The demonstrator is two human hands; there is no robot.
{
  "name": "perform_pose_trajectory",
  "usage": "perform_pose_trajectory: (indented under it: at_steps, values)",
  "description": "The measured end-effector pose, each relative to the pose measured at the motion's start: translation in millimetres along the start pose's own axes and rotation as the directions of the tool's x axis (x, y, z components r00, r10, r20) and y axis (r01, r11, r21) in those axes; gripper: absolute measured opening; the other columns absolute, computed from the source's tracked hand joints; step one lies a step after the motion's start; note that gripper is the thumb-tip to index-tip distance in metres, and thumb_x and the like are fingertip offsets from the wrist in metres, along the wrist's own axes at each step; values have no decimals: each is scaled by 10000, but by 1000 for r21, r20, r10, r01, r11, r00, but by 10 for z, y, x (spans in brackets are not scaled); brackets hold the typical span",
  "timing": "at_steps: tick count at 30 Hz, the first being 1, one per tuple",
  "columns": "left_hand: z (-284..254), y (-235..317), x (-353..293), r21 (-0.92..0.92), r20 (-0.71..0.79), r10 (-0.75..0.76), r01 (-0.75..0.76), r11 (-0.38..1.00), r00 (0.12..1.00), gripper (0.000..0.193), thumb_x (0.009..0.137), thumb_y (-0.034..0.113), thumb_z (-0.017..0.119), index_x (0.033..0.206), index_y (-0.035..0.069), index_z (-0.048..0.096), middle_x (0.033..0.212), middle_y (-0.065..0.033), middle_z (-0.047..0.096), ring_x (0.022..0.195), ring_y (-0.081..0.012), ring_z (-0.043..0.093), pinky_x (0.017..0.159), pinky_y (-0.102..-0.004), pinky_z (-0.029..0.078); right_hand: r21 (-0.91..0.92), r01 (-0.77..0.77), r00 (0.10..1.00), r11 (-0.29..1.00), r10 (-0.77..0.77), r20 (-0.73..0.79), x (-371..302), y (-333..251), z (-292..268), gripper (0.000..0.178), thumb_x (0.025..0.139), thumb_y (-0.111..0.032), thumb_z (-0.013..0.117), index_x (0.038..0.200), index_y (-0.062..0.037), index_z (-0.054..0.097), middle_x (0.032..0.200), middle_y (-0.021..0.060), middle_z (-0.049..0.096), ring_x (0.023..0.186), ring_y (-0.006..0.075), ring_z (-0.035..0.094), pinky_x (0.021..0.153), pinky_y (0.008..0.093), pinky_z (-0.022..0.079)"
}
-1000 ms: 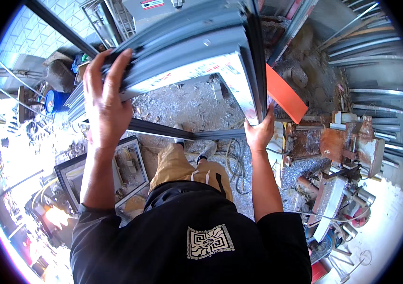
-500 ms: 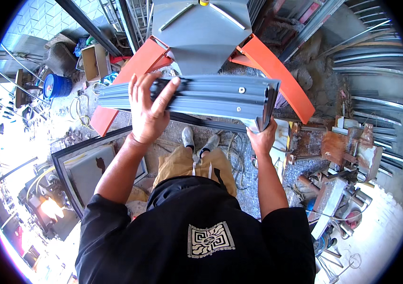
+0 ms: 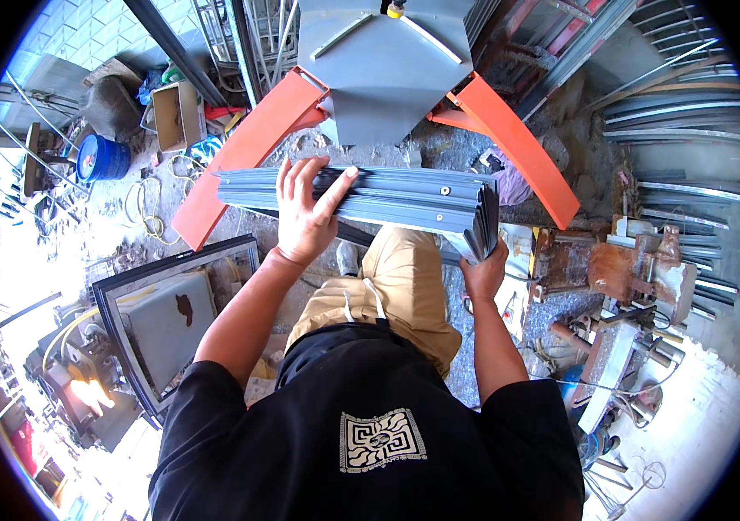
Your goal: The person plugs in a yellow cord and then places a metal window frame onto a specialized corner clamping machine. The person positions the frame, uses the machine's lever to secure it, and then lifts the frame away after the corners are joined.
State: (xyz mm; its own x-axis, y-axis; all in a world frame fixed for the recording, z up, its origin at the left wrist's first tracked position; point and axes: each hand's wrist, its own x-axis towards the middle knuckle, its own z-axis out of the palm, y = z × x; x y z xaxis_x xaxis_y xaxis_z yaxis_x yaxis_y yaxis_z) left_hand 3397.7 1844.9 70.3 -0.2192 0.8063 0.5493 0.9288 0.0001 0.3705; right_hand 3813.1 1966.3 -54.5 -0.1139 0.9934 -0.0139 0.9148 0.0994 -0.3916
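Note:
A bundle of dark grey metal frame profiles (image 3: 396,200) lies crosswise in front of my body, held off the floor. Its right end is cut at a slant and shows several thin edges stacked together; two small round fittings sit on its face. My left hand (image 3: 307,217) wraps over the bundle left of its middle, fingers on top and thumb pointing right. At the lower right corner, my right hand (image 3: 485,273) grips the slanted end from below, with its fingers partly hidden behind the profiles.
Ahead stands a grey machine (image 3: 379,78) with an orange arm on the left (image 3: 240,165) and an orange arm on the right (image 3: 518,152). A dark frame (image 3: 109,313) leans at my left. A blue bucket (image 3: 102,158) and cardboard box (image 3: 176,117) stand far left; a rusty vise-like machine (image 3: 617,269) is at right.
The bundle has come slightly nearer to me, still in both hands, and its slanted end has turned more into view. My right knee has risen beneath it, and the view has shifted a little.

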Motion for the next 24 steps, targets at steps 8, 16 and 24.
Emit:
perform_pose_trajectory:
  at_steps: [8,16,24]
  values:
    - [29,0,-53,-14,50,-35,36,999,998,1051,684,-29,817,1648,331,601,1524,-148,563,1427,-413,557,1314,-695,325,48,128,991,991,-126,-48,-134,58,-52,1013,711,-163,984,1574,1,480,1461,270,598,1352,510,632,1144,536,557]
    - [51,27,-37,-19,82,-103,105,994,991,1040,703,-53,789,1662,296,590,1509,-174,566,1420,-435,554,1311,-682,327,-8,67,998,998,-68,-7,19,55,-31,1039,702,-190,978,1595,-10,478,1490,241,593,1372,485,638,1151,524,563]
    - [345,50,-62,56,162,-166,159,986,973,983,710,-40,787,1627,265,603,1485,-190,571,1410,-456,559,1284,-701,365,34,138,990,990,-139,31,293,260,253,1004,705,-206,974,1567,-8,498,1471,261,613,1344,504,649,1122,536,576]
